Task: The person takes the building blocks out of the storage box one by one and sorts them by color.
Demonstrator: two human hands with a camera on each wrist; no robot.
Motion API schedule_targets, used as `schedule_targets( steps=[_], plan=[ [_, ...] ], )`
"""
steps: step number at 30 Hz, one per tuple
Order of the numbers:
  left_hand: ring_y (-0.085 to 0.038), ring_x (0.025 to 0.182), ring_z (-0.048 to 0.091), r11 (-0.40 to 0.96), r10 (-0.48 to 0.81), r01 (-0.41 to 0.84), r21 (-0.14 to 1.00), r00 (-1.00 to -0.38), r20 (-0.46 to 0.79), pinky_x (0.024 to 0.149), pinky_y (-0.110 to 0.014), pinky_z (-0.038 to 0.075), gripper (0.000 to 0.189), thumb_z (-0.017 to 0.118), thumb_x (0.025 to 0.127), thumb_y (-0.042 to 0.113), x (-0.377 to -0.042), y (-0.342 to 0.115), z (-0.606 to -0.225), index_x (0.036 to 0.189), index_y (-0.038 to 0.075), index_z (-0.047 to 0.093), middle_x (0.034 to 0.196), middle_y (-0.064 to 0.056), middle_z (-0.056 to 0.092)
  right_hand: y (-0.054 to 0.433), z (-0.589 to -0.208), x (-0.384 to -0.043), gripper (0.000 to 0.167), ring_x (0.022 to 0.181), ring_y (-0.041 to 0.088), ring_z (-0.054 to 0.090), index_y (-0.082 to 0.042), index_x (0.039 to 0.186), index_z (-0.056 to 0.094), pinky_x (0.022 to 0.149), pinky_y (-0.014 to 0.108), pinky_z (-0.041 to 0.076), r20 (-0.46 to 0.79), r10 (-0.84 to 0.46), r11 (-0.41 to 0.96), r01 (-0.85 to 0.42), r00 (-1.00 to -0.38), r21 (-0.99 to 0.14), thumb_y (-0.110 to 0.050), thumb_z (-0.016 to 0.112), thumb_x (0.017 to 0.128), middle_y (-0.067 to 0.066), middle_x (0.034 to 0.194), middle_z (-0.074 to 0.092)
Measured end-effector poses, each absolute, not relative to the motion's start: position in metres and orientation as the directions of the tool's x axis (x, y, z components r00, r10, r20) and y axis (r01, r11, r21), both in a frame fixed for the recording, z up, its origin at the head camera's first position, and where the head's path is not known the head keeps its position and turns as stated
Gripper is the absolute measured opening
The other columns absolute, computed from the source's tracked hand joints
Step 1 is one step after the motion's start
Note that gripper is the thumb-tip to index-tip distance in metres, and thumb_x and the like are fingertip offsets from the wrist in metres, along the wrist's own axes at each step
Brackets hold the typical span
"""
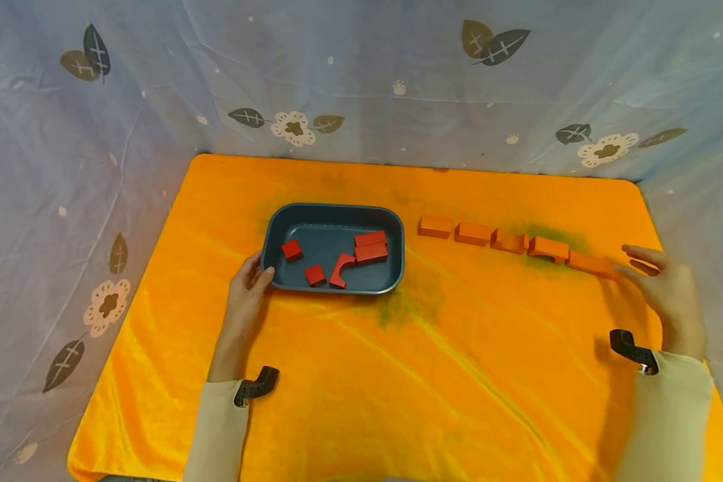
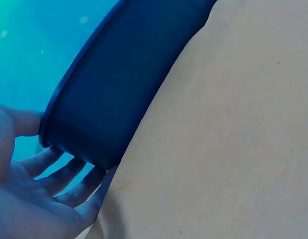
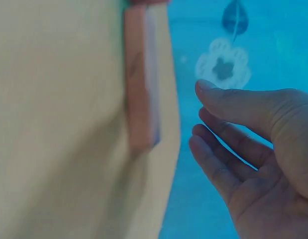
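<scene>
A dark blue-grey rectangular tub [image 1: 334,292] sits on the left half of the table. My left hand [image 1: 247,284] grips its near-left corner, thumb at the rim and fingers against the outer wall [image 2: 104,89]. Inside lie red toy blocks: two small cubes [image 1: 292,250], an arch [image 1: 341,270] and two oblong blocks [image 1: 371,252] side by side. To the right, several orange blocks [image 1: 472,233] stretch in a slanting row. My right hand [image 1: 663,288] is by the row's last long block [image 1: 590,264]; the right wrist view shows its fingers relaxed and apart from that block [image 3: 139,79].
A yellow-orange cloth [image 1: 410,375] covers the table. Grey-blue curtains [image 1: 367,60] with leaf and flower prints rise behind it and along both sides. A black wrist camera mount [image 1: 257,386] sits on each forearm.
</scene>
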State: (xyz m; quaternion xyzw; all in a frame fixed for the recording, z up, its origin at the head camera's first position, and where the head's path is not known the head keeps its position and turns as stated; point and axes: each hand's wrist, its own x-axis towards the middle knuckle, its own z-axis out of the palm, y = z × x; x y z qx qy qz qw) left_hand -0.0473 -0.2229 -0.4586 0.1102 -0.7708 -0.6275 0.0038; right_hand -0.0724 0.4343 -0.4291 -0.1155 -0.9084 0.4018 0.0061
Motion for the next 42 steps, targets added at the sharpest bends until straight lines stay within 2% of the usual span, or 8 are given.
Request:
schedule_targets(
  steps=[3,6,16,19,24,26,36,42],
  plan=[
    [-0.024,0.135,0.040,0.183,-0.175,-0.166,0.969,-0.975,-0.134,0.117,-0.037,0.029,0.050,0.054,0.102,0.016,-0.047,-0.223,-0.457,0.148,0.003,0.041,0.149,-0.012,0.043,0.419,-0.419,-0.076,0.049,0.090,-0.024,0.051,-0.006,0.139,0.056,0.072,-0.002,0.042,-0.031,0.165,0.606,0.126,-0.986,-0.786,-0.017,0.068,0.093,-0.032,0.113,0.055],
    [-0.023,0.135,0.040,0.173,-0.174,-0.166,0.971,-0.975,-0.136,0.116,-0.037,0.030,0.050,0.053,0.102,0.015,-0.047,-0.224,-0.457,0.148,0.003,0.040,0.149,-0.012,0.043,0.396,-0.408,-0.082,0.044,0.091,-0.022,0.053,-0.006,0.135,0.059,0.072,-0.001,0.042,0.050,0.107,0.635,0.030,-0.993,-0.772,-0.012,0.068,0.093,-0.032,0.111,0.056],
    [-0.021,0.135,0.039,0.183,-0.192,-0.187,0.965,-0.970,-0.151,0.116,-0.036,0.030,0.050,0.054,0.102,0.017,-0.047,-0.223,-0.458,0.149,0.005,0.040,0.150,-0.010,0.043,0.299,-0.374,-0.108,0.037,0.095,-0.017,0.054,-0.001,0.124,0.067,0.085,0.003,0.044,0.285,-0.090,0.690,-0.266,-0.954,-0.673,-0.001,0.072,0.087,0.017,0.119,0.066],
    [-0.021,0.135,0.040,0.180,-0.191,-0.180,0.967,-0.971,-0.145,0.116,-0.036,0.030,0.050,0.054,0.102,0.017,-0.047,-0.223,-0.459,0.148,0.005,0.041,0.149,-0.010,0.043,0.273,-0.373,-0.115,0.037,0.098,-0.006,0.059,-0.001,0.123,0.067,0.082,0.005,0.046,0.281,-0.145,0.688,-0.300,-0.949,-0.660,0.001,0.072,0.086,0.018,0.118,0.066],
    [-0.022,0.133,0.041,0.160,-0.181,-0.178,0.971,-0.972,-0.148,0.116,-0.036,0.031,0.050,0.054,0.102,0.016,-0.046,-0.223,-0.459,0.148,0.005,0.041,0.148,-0.010,0.044,0.233,-0.378,-0.122,0.039,0.104,0.030,0.063,-0.001,0.124,0.066,0.089,0.037,0.054,0.240,-0.258,0.674,-0.353,-0.936,-0.649,-0.001,0.072,0.086,0.016,0.119,0.066],
    [-0.022,0.133,0.041,0.156,-0.180,-0.181,0.971,-0.972,-0.152,0.115,-0.036,0.031,0.050,0.054,0.102,0.016,-0.046,-0.223,-0.460,0.148,0.005,0.041,0.149,-0.010,0.044,0.218,-0.381,-0.124,0.039,0.106,0.034,0.062,-0.001,0.125,0.065,0.088,0.049,0.052,0.230,-0.309,0.651,-0.382,-0.923,-0.656,-0.002,0.073,0.087,0.017,0.121,0.065],
    [-0.022,0.133,0.041,0.163,-0.181,-0.171,0.972,-0.973,-0.141,0.115,-0.036,0.031,0.049,0.054,0.101,0.017,-0.047,-0.222,-0.459,0.148,0.005,0.042,0.148,-0.010,0.044,0.141,-0.380,-0.127,0.040,0.108,0.032,0.062,0.001,0.127,0.063,0.093,0.046,0.053,0.154,-0.529,0.572,-0.485,-0.835,-0.662,-0.005,0.072,0.088,0.016,0.125,0.063],
    [-0.023,0.133,0.043,0.158,-0.177,-0.165,0.974,-0.975,-0.137,0.114,-0.036,0.034,0.049,0.054,0.101,0.016,-0.047,-0.223,-0.460,0.147,0.004,0.042,0.148,-0.011,0.044,0.095,-0.393,-0.131,0.038,0.112,0.030,0.061,0.002,0.125,0.064,0.094,0.040,0.053,0.090,-0.674,0.585,-0.605,-0.733,-0.540,-0.008,0.071,0.090,0.015,0.124,0.063]
  ],
)
